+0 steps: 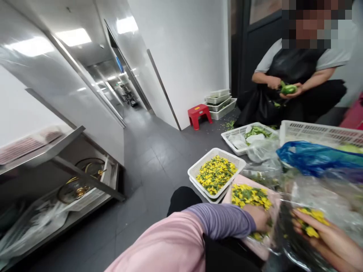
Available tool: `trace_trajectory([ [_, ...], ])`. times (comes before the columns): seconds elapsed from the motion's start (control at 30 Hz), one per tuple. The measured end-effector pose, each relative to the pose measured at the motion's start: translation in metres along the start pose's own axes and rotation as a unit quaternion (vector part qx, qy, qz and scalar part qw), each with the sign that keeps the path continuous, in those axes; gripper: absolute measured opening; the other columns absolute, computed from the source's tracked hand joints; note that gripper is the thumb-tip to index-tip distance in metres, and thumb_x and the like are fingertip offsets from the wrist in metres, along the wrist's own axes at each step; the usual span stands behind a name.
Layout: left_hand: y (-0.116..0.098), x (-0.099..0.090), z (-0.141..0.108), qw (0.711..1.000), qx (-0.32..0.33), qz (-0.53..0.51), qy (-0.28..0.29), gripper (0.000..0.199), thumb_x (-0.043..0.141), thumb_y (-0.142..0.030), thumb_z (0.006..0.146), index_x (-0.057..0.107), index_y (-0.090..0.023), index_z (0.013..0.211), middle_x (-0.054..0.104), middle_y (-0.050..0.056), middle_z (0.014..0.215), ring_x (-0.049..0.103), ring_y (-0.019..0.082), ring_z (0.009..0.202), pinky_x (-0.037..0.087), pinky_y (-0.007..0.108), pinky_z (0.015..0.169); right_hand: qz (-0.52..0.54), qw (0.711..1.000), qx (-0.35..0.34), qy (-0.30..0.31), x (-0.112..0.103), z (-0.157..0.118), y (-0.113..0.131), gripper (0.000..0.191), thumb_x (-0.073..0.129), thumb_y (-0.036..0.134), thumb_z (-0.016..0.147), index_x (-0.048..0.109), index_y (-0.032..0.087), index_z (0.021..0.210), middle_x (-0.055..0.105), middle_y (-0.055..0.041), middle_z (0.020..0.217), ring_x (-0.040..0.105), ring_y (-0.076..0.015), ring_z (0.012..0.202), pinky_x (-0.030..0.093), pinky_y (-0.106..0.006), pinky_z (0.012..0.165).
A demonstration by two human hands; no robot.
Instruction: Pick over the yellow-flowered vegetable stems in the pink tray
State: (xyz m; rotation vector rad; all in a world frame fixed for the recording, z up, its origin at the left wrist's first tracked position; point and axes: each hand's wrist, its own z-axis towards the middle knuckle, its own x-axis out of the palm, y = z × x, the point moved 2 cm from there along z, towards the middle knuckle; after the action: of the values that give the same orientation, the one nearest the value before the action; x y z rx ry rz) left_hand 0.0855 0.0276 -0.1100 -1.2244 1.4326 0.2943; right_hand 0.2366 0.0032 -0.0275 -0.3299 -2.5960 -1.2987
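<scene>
My left hand (pixel 258 218) reaches down into a pink-lined container (pixel 273 230) that holds yellow flowers (pixel 251 196) with green stems; its fingers are hidden. At the lower right, my right hand (pixel 320 230) is curled round a bunch of yellow flowers (pixel 312 231), above dark greens in clear plastic (pixel 295 249). Just beyond my left arm, a white basket (pixel 193 172) full of yellow flowers stands on another white basket.
A person (pixel 297 64) crouches opposite, holding a green vegetable (pixel 289 89). Blue plastic (pixel 317 155) lies by a large white crate (pixel 320 130). A red stool (pixel 199 111) stands near stacked baskets (pixel 224 111). Metal shelving (pixel 90 181) is at left.
</scene>
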Motion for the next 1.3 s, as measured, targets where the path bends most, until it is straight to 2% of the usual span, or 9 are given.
trace_trajectory([
  [0.1,-0.007,-0.029,-0.020,0.953,-0.163,-0.244,-0.072,0.019,0.062,-0.025,0.060,0.062,-0.018,0.077,0.061,0.001,0.069,0.053,0.012,0.060,0.040,0.023,0.053,-0.024,0.998,-0.046,-0.022,0.009,0.002,-0.003,0.023,0.074,0.027,0.048,0.058,0.025,0.064,0.057,-0.0048,0.062,0.055,-0.0158,0.048,0.046,-0.029,0.046],
  [0.2,-0.016,-0.070,-0.044,0.864,-0.188,-0.426,-0.194,0.016,0.062,-0.019,0.060,0.061,-0.014,0.074,0.057,-0.001,0.063,0.048,0.007,0.055,0.039,0.020,0.055,-0.030,0.994,-0.101,0.019,0.036,0.000,0.002,0.034,0.076,0.026,0.046,0.060,0.018,0.074,0.063,-0.0035,0.071,0.059,-0.0170,0.061,0.047,-0.030,0.059],
  [0.27,-0.019,-0.089,-0.049,0.836,-0.175,-0.471,-0.220,0.014,0.062,-0.018,0.058,0.058,-0.012,0.070,0.053,-0.003,0.057,0.044,0.006,0.051,0.038,0.019,0.054,-0.006,0.992,-0.110,0.057,0.051,0.001,0.006,0.036,0.076,0.027,0.046,0.060,0.016,0.077,0.064,-0.0039,0.076,0.059,-0.0170,0.068,0.046,-0.030,0.066],
  [0.57,-0.043,-0.103,-0.059,0.875,-0.094,-0.405,-0.248,0.012,0.062,-0.019,0.058,0.053,-0.012,0.062,0.047,-0.005,0.051,0.040,0.004,0.047,0.034,0.017,0.047,0.088,0.989,-0.101,0.067,0.059,-0.008,0.007,0.029,0.075,0.026,0.050,0.059,0.014,0.071,0.058,0.0024,0.058,0.053,-0.0100,0.054,0.040,-0.023,0.054],
  [0.8,-0.045,-0.112,-0.061,0.823,-0.127,-0.519,-0.192,0.019,0.062,-0.028,0.061,0.052,-0.014,0.069,0.050,-0.005,0.050,0.045,0.007,0.041,0.037,0.021,0.043,0.073,0.990,-0.109,0.043,0.054,-0.001,0.009,0.028,0.073,0.032,0.054,0.054,0.014,0.067,0.051,0.0042,0.051,0.042,-0.0065,0.043,0.030,-0.021,0.041],
  [0.9,-0.038,-0.115,-0.061,0.850,-0.129,-0.449,-0.245,0.018,0.065,-0.026,0.058,0.055,-0.013,0.064,0.051,-0.003,0.052,0.044,0.006,0.045,0.037,0.020,0.047,0.051,0.989,-0.137,0.022,0.054,-0.004,0.012,0.028,0.072,0.032,0.054,0.054,0.014,0.065,0.052,0.0039,0.051,0.042,-0.0065,0.043,0.031,-0.021,0.042],
  [1.03,-0.035,-0.114,-0.060,0.899,-0.122,-0.321,-0.272,0.012,0.063,-0.023,0.060,0.059,-0.013,0.065,0.050,-0.004,0.051,0.043,0.006,0.048,0.036,0.019,0.050,0.021,0.987,-0.139,0.071,0.058,-0.006,0.010,0.031,0.073,0.029,0.052,0.059,0.013,0.075,0.060,0.0003,0.064,0.051,-0.0101,0.055,0.039,-0.024,0.054],
  [1.17,-0.040,-0.112,-0.062,0.909,-0.107,-0.330,-0.232,0.016,0.062,-0.024,0.062,0.060,-0.013,0.073,0.050,-0.004,0.051,0.042,0.005,0.045,0.034,0.018,0.047,-0.002,0.988,-0.155,0.013,0.054,-0.002,0.010,0.033,0.073,0.031,0.050,0.060,0.014,0.076,0.062,-0.0021,0.069,0.055,-0.0136,0.061,0.042,-0.027,0.061],
  [1.3,-0.041,-0.115,-0.067,0.879,-0.118,-0.446,-0.125,0.019,0.053,-0.031,0.072,0.055,-0.013,0.076,0.051,-0.003,0.052,0.043,0.005,0.039,0.033,0.018,0.040,-0.159,0.963,-0.218,-0.008,0.045,0.001,0.017,0.028,0.071,0.033,0.053,0.062,0.016,0.073,0.064,-0.0031,0.070,0.055,-0.0166,0.063,0.042,-0.029,0.063],
])
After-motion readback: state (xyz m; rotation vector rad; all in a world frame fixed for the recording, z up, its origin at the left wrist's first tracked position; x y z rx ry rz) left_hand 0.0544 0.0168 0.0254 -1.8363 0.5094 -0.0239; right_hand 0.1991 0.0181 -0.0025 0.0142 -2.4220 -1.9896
